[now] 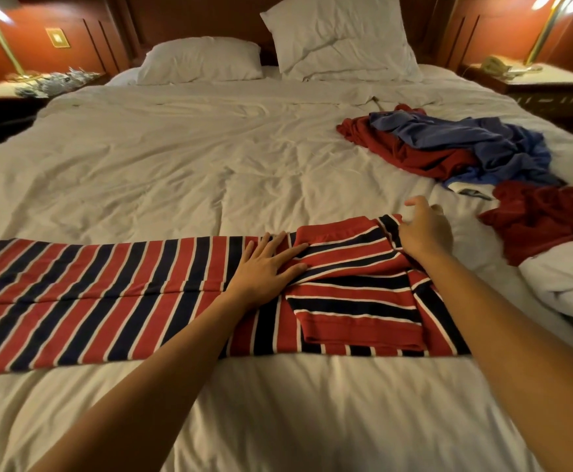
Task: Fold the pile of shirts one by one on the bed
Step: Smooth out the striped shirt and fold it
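Observation:
A red, navy and white striped shirt [114,294] lies lengthwise across the near part of the bed [176,158], its sleeves folded in over the body at the right end. My left hand [268,267] presses flat on the shirt's middle with straight fingers. My right hand [424,229] is at the shirt's far right corner, near the collar, fingers curled on the fabric edge. A loose pile of shirts lies at the right: a blue shirt [475,137] on a dark red shirt [411,151], and another dark red shirt [544,216] nearer me.
Two white pillows [203,59] lean at the headboard. Nightstands with brass lamps flank the bed, the right nightstand [533,80] holding a telephone. A bunched white cover [567,281] lies at the bed's right edge.

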